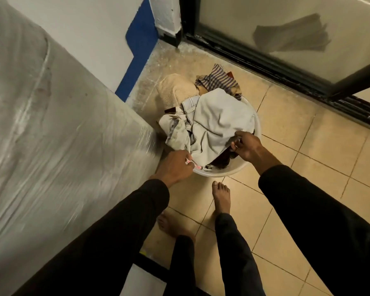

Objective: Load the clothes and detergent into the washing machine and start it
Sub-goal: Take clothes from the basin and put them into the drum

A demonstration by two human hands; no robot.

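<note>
Reaching down to the middle of the frame, both hands work at a white basin [229, 170] heaped with clothes [218, 122]. The left hand [175, 165] is curled at the basin's near-left rim, pinching a pale fabric edge with a small pink-and-white piece; the right hand [247, 147] pinches the grey cloth's near-right edge. The heap lies just beyond both grips, stretching toward the upper middle, where a beige towel [175, 90] and a striped cloth [217, 80] spill over the far rim. Each hand seems equally near, so a two-handed lift looks likely. The basin sits on a tan tiled floor [308, 146]; a plastic-wrapped bulk [51, 124] fills the left, a dark-framed glass door [286, 39] the upper right. No detergent shows.
</note>
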